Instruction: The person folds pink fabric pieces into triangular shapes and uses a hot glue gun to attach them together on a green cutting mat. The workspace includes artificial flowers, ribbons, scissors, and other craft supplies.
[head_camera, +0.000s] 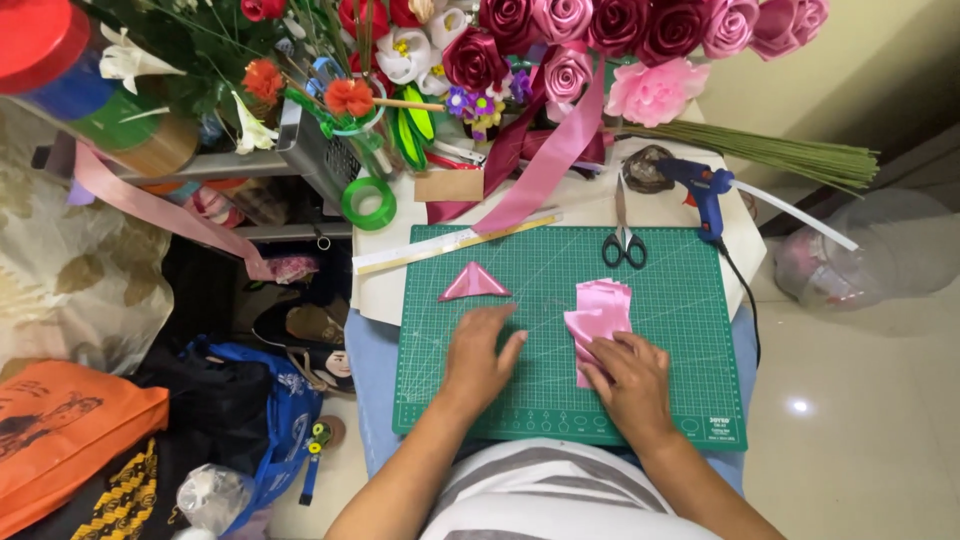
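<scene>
A green cutting mat (690, 330) lies on the small table in front of me. My right hand (628, 382) presses on a stack of pink satin ribbon pieces (598, 312), fingers on the lower edge of the stack. My left hand (478, 358) rests flat on the mat, fingers together, holding nothing that I can see. Just above it lies a pink ribbon piece folded into a triangle (474, 283). Black-handled scissors (623, 240) lie at the mat's top edge.
A blue glue gun (706, 190) stands at the back right with its cord running down the mat's side. A ruler (455, 243), long pink ribbons (548, 160), a green tape roll (369, 203), ribbon roses (570, 30) and green stems (790, 152) crowd the back. Bags lie on the floor at left.
</scene>
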